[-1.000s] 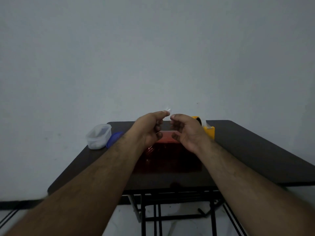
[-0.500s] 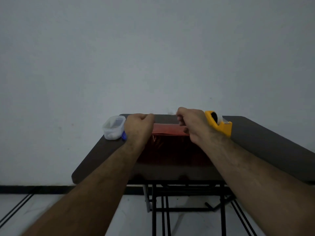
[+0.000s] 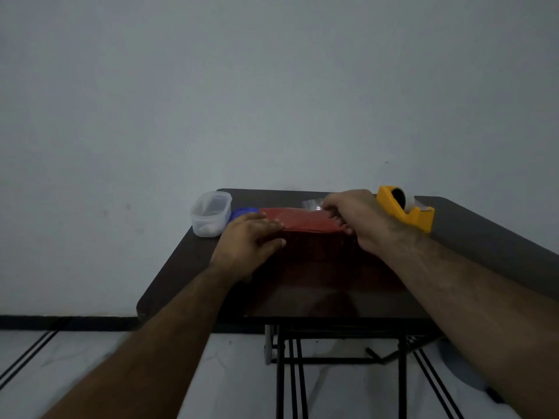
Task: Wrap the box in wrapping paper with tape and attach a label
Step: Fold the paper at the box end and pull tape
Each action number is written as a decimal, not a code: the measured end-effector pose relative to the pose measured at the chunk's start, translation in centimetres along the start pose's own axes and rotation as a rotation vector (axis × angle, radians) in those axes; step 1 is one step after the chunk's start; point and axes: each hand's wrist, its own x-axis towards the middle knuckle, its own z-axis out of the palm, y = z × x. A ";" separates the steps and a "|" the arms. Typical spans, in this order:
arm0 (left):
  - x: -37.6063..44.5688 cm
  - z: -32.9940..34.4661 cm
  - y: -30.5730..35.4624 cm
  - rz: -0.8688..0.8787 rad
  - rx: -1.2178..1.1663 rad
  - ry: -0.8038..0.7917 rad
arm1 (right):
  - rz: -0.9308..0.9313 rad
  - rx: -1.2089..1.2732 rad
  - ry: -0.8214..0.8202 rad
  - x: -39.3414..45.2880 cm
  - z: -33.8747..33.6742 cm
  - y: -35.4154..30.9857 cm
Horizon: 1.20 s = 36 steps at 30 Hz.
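A box wrapped in red paper sits on the dark table. My left hand lies flat on the box's left end, fingers spread over the top edge. My right hand is at the box's right end and pinches a clear strip of tape above the far top edge. The yellow tape dispenser stands just right of my right hand.
A clear plastic tub stands at the table's far left corner, with a blue lid beside it, next to the box. The wall rises right behind the table. Metal table legs and a pale floor show below.
Both hands came down from in front of me to the box. The left hand went from closed fingers to flat on the box's left end. The right hand carried the tape strip to the top.
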 end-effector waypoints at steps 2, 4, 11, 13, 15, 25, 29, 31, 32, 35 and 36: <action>0.2 0.1 0.1 -0.008 -0.009 0.047 | -0.020 -0.048 0.009 0.1 0.5 0.2; 0.3 0.2 0.2 -0.023 -0.014 0.063 | -0.027 -0.082 0.010 0.2 0.8 0.2; 0.6 0.7 0.5 -0.097 -0.054 0.066 | -0.036 -0.180 0.001 0.4 1.7 -0.3; 0.7 0.7 0.6 -0.096 -0.044 0.064 | -0.012 -0.166 -0.008 0.3 1.9 -0.3; 0.7 0.6 0.6 -0.102 -0.045 0.060 | 0.016 -0.141 -0.007 0.1 1.8 -0.2; 0.5 0.8 0.8 -0.110 -0.067 0.059 | 0.156 0.079 -0.093 0.6 2.4 -0.9; 0.4 0.5 1.1 -0.118 -0.073 0.040 | 0.208 0.051 -0.127 0.7 2.9 -1.1; 0.3 0.5 1.2 -0.116 -0.076 0.045 | 0.219 -0.005 -0.129 0.5 2.9 -1.2; 0.3 0.5 1.2 -0.120 -0.075 0.047 | 0.221 -0.028 -0.127 0.4 2.9 -1.2; 0.4 0.5 1.1 -0.135 -0.080 0.054 | 0.225 -0.075 -0.119 0.3 2.9 -1.2; 0.3 0.4 1.2 -0.135 -0.081 0.057 | 0.226 -0.084 -0.118 0.3 2.8 -1.2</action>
